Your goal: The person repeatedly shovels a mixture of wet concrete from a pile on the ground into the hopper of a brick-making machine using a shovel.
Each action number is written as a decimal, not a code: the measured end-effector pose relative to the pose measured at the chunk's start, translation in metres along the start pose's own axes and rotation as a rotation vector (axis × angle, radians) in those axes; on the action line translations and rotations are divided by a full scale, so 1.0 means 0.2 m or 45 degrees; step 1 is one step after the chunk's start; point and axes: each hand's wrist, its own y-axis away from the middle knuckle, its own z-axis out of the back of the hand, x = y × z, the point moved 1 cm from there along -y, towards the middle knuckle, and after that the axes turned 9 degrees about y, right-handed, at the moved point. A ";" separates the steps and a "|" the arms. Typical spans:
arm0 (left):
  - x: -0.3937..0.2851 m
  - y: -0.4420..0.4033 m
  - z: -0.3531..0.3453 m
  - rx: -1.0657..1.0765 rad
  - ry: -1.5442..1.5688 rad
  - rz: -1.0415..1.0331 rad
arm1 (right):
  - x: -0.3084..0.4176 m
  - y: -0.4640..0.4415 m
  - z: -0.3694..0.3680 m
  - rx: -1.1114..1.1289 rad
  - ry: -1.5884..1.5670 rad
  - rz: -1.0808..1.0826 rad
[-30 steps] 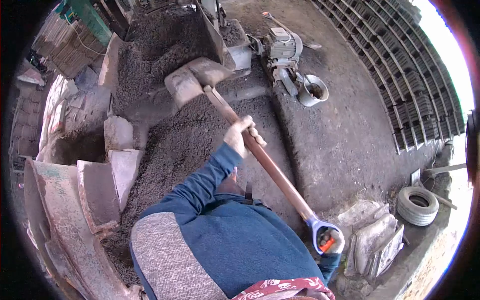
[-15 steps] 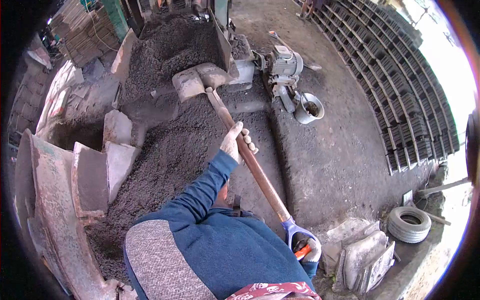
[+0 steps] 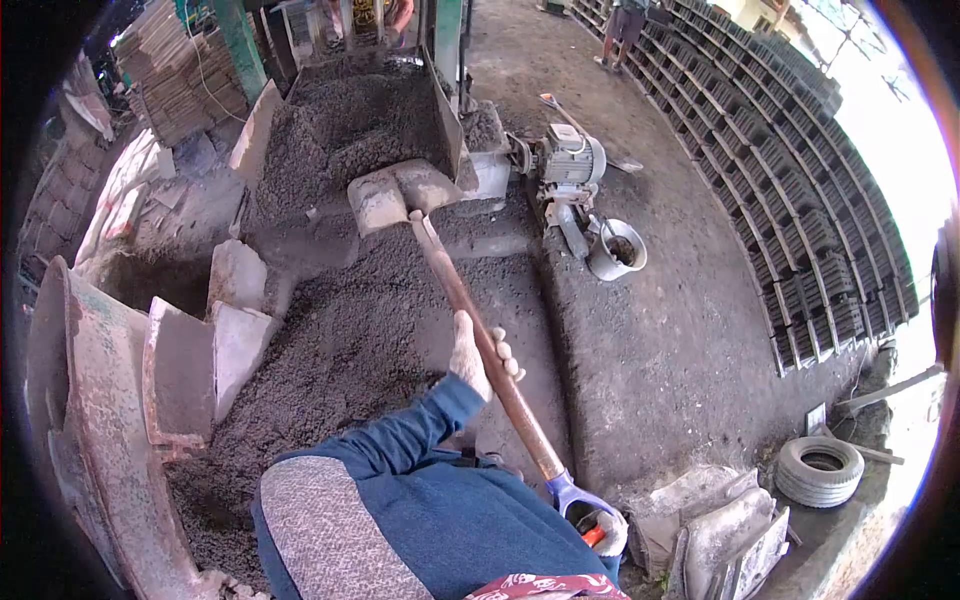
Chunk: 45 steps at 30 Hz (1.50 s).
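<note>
My left hand [image 3: 476, 352], in a pale glove, is wrapped around the brown shaft of a shovel [image 3: 462, 290]. My right hand [image 3: 611, 534], also gloved, is closed on the blue D-shaped handle [image 3: 574, 495] near my body, where an orange-red piece shows. The shovel's grey metal blade [image 3: 400, 194] rests at the front of a hopper [image 3: 452, 115] filled with dark, crumbly mix [image 3: 340, 130]; no heap shows on the blade. More of this mix [image 3: 340, 340] is spread over the floor under the shaft.
An electric motor [image 3: 570, 158] and a white bucket [image 3: 616, 250] stand right of the hopper. Racks of blocks [image 3: 800, 210] line the far right, where another person's legs [image 3: 623, 35] show. A tyre [image 3: 820, 470] and stacked slabs [image 3: 715, 525] lie lower right; rusty metal [image 3: 110, 380] curves left.
My left hand has slid down the shaft toward the handle. The shovel has drawn slightly back toward me. The camera has tilted up, so the surroundings sit lower in view.
</note>
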 end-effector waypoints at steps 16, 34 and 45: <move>-0.84 -0.59 -0.17 0.005 -0.298 -0.098 | 0.24 -0.40 -0.81 0.095 -0.389 -0.107; -0.84 -0.43 -0.78 0.425 0.169 -0.056 | 1.40 -0.70 0.00 -0.462 0.399 1.154; -0.61 -0.26 -0.82 1.292 -0.100 -0.096 | 2.93 -0.36 -0.15 -1.739 0.885 2.784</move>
